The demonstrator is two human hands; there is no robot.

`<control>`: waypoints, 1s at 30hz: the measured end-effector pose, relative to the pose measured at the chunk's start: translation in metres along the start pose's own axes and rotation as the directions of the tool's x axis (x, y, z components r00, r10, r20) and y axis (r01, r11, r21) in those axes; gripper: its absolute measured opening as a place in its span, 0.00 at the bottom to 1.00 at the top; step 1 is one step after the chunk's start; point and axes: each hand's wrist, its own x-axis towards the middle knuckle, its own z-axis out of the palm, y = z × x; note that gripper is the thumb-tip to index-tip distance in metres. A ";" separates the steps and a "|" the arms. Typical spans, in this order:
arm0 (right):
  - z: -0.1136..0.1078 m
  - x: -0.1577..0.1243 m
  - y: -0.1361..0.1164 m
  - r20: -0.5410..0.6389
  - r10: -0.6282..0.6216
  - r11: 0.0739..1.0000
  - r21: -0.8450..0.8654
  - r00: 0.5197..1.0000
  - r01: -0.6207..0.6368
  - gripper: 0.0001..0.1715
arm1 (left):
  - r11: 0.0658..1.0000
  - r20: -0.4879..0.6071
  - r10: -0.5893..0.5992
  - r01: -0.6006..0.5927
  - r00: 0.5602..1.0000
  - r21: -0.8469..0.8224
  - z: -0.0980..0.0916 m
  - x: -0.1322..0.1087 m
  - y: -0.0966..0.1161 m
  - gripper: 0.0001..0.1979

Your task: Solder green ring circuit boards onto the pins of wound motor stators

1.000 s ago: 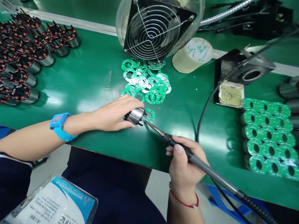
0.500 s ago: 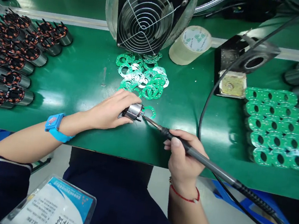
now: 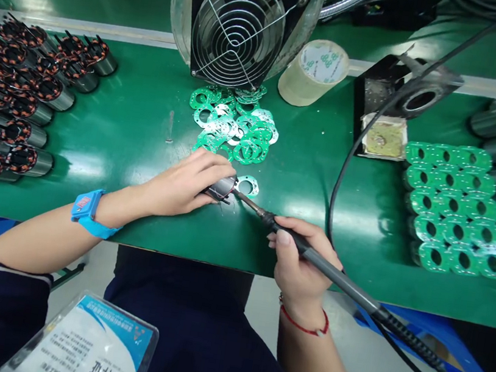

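My left hand (image 3: pixel 188 182) is closed around a motor stator (image 3: pixel 221 188), a metal cylinder lying on its side with its wired end facing right. In my right hand (image 3: pixel 298 251) is a soldering iron (image 3: pixel 331 271), held like a pen. The iron's tip meets the stator's right end; the exact contact spot is too small to make out. A single ring-shaped circuit board (image 3: pixel 248 186) lies on the bench just beyond the tip. Behind my left hand is a loose pile of green ring circuit boards (image 3: pixel 238 126).
A fan (image 3: pixel 235 42) stands behind the pile, with a tape roll (image 3: pixel 314 72) beside it. Farther right are the iron stand (image 3: pixel 421 99), its sponge (image 3: pixel 384 137) and rows of board-topped stators (image 3: pixel 452 208). More stators (image 3: pixel 43 95) crowd the left. The iron's cable (image 3: pixel 338 186) crosses the bench.
The stator has turned slightly in my left hand, and the iron's tip has moved a little left along its end. The loose ring board now shows paler. The whole view has shifted slightly.
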 end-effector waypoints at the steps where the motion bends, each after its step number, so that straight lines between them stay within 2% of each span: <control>1: 0.000 0.000 0.000 -0.006 0.001 1.000 0.003 1.000 -0.001 0.06 | 1.000 0.010 -0.001 0.001 1.000 0.003 0.000 0.000 0.000 0.17; 5: 0.001 0.000 0.000 -0.036 -0.010 1.000 0.020 0.999 0.011 0.06 | 1.000 0.014 0.013 -0.013 1.000 0.013 0.001 -0.001 0.000 0.18; 11: 0.001 0.001 -0.002 0.012 -0.005 1.000 0.021 1.000 0.005 0.06 | 0.999 0.019 0.020 -0.021 1.000 0.032 0.002 -0.001 -0.004 0.21; 19: 0.001 -0.002 0.002 -0.031 0.018 1.000 -0.001 0.999 -0.018 0.08 | 0.997 0.004 0.038 -0.038 0.999 0.061 0.005 -0.003 -0.007 0.25; 23: 0.001 -0.001 0.001 -0.015 0.027 1.000 -0.014 1.000 -0.027 0.08 | 0.995 -0.018 0.066 -0.064 0.998 0.076 0.005 -0.002 -0.008 0.25; 30: 0.002 0.003 -0.005 0.003 0.024 1.000 0.002 1.000 -0.024 0.06 | 0.997 0.019 0.048 -0.049 0.999 0.065 0.005 -0.001 -0.008 0.24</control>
